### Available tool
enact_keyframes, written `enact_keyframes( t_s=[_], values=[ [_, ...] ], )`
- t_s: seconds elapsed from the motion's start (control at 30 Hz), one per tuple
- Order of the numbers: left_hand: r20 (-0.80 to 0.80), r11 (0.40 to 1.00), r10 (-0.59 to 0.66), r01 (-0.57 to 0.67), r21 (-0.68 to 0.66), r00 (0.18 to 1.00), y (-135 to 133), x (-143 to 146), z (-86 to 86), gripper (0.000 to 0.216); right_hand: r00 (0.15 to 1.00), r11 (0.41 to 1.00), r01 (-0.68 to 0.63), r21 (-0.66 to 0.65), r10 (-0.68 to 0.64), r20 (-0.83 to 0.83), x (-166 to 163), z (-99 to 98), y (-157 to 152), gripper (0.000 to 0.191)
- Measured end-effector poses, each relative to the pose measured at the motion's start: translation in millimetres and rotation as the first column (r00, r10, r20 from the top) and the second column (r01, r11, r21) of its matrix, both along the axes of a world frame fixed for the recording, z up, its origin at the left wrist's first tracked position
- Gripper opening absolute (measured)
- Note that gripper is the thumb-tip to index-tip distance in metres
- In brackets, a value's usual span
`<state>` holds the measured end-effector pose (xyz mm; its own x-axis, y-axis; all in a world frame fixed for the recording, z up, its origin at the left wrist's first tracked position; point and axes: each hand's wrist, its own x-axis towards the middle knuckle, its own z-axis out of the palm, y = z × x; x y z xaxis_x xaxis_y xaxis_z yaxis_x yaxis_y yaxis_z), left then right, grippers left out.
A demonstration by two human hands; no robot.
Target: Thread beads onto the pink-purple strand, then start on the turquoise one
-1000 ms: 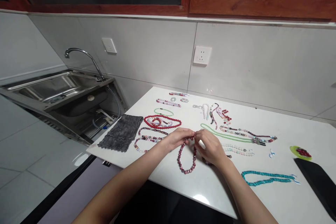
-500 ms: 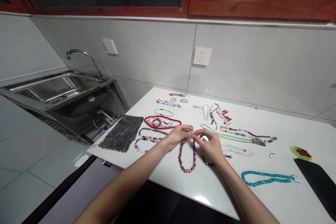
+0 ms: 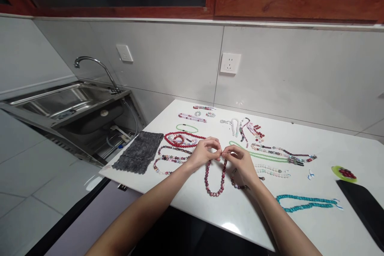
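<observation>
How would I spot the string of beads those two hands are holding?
On the white table, find where the left hand and right hand meet. Below them, a mottled dark-red bead strand makes a U. Only this one is held; the turquoise strand, to its right, lies on the table.

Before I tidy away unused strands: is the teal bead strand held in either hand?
No, the teal bead strand lies on the table, while the left hand and right hand hold the reddish bead strand.
</observation>
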<state>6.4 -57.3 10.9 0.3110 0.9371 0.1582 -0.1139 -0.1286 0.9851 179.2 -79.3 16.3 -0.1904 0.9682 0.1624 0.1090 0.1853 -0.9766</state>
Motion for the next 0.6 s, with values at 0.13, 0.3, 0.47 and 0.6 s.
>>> enact_keyframes(
  t_s=[0.13,0.3,0.47,0.6],
  values=[
    [-0.078,0.983,0.129,-0.117,0.143,0.989,-0.2,2.0,1.1,0.007,1.000,1.000,0.011,-0.016,-0.011,-0.022,-0.4,-0.1,-0.2,0.022],
    [-0.105,0.955,0.236,-0.211,0.207,0.966,-7.1,5.7,3.8,0.008,0.999,0.998,0.010,-0.057,-0.013,-0.050,-0.8,0.0,-0.1,0.022],
    [-0.128,0.943,0.278,-0.245,0.226,0.952,-13.9,7.8,6.0,0.010,0.997,0.994,0.001,-0.110,-0.009,-0.072,-1.4,4.9,-1.1,0.017],
    [-0.135,0.932,0.280,-0.235,0.276,0.950,-16.0,7.4,8.4,0.008,0.989,0.985,-0.029,-0.169,0.005,-0.145,-0.3,4.7,-1.2,0.024]
  ],
)
